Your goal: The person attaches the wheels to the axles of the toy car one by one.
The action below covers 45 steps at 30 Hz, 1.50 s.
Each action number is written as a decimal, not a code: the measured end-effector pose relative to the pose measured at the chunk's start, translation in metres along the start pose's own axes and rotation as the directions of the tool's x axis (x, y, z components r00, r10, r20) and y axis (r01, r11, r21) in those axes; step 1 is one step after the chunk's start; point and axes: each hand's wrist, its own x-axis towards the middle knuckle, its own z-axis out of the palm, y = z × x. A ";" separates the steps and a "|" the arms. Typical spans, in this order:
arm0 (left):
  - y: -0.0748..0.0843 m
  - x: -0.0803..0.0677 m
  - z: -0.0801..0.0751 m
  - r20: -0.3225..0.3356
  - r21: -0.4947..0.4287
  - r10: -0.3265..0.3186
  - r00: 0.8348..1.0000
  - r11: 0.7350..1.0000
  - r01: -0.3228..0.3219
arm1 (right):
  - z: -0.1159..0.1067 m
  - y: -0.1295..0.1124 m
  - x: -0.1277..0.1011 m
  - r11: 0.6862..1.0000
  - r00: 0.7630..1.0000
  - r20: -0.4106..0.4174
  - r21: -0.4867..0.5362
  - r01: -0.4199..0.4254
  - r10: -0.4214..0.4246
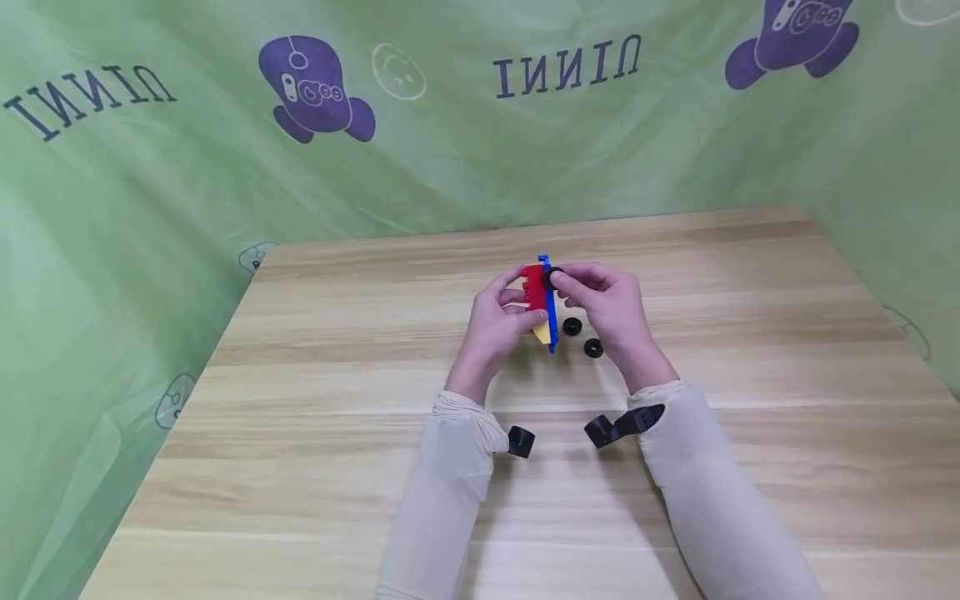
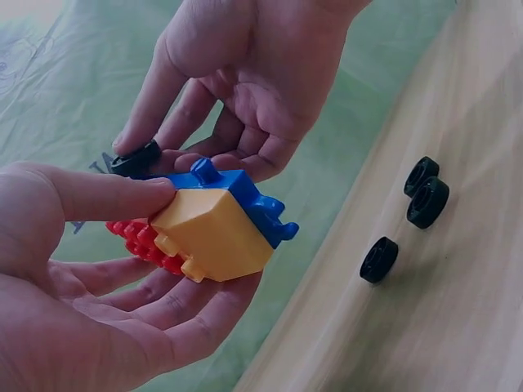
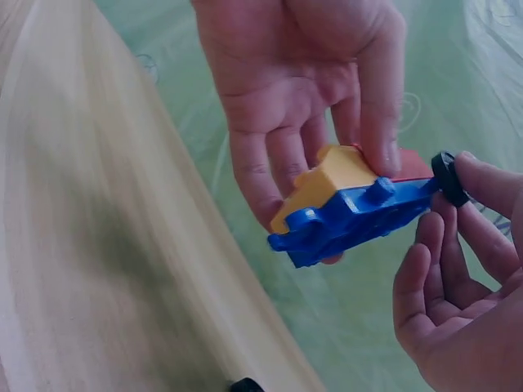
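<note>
My left hand [image 1: 498, 321] grips a toy block vehicle by its sides, thumb on one side and fingers on the other. It has a blue base [image 3: 359, 214], a sloped yellow block [image 2: 214, 233] and a red block [image 1: 535, 286] with studs. The vehicle is turned on its side above the table. My right hand [image 1: 611, 304] pinches a small black wheel [image 2: 136, 159] between thumb and forefinger. That wheel is against the base near the red end; whether it is seated on a peg cannot be told. A bare blue peg [image 3: 380, 190] sticks out near the yellow end.
Three loose black wheels [image 2: 379, 260] lie on the wooden table [image 1: 315, 400], to the right of the vehicle; the head view shows two. Black cameras [image 1: 521, 442] are strapped at both wrists. A green printed cloth [image 1: 450, 167] hangs behind the table.
</note>
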 end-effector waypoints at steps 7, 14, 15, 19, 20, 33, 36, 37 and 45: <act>-0.002 0.000 0.000 -0.009 0.050 0.002 1.000 0.999 -0.002 | 0.001 0.003 -0.001 0.999 1.000 0.020 -0.028 -0.016 0.017; -0.002 0.000 0.000 -0.013 0.086 0.017 1.000 0.996 -0.016 | 0.004 0.000 -0.001 0.995 0.995 0.099 -0.096 -0.006 0.015; -0.002 0.000 0.000 -0.013 0.090 0.017 1.000 0.996 -0.016 | 0.004 0.000 -0.001 0.995 0.994 0.108 -0.100 -0.004 0.015; -0.004 -0.001 -0.001 0.004 0.081 0.010 1.000 0.997 -0.010 | 0.005 0.000 -0.002 0.994 0.993 0.116 -0.104 -0.016 0.029; -0.004 -0.001 -0.001 0.008 0.076 0.008 1.000 0.997 -0.008 | 0.005 0.000 -0.002 0.994 0.993 0.113 -0.107 -0.019 0.031; -0.006 0.002 -0.001 0.020 0.059 -0.002 1.000 0.998 0.001 | 0.010 -0.002 -0.004 0.969 0.995 0.091 -0.248 -0.002 0.025; -0.005 0.002 0.000 0.026 0.076 -0.008 1.000 0.997 0.005 | 0.011 -0.005 -0.005 0.963 0.995 0.097 -0.270 0.005 0.022; -0.005 0.002 0.000 0.030 0.079 -0.008 1.000 0.997 0.006 | 0.011 -0.006 -0.005 0.962 0.995 0.097 -0.274 0.006 0.022; -0.003 0.000 0.002 0.058 0.087 0.006 0.998 0.996 -0.011 | 0.009 -0.009 -0.005 0.964 0.994 0.107 -0.266 0.002 0.027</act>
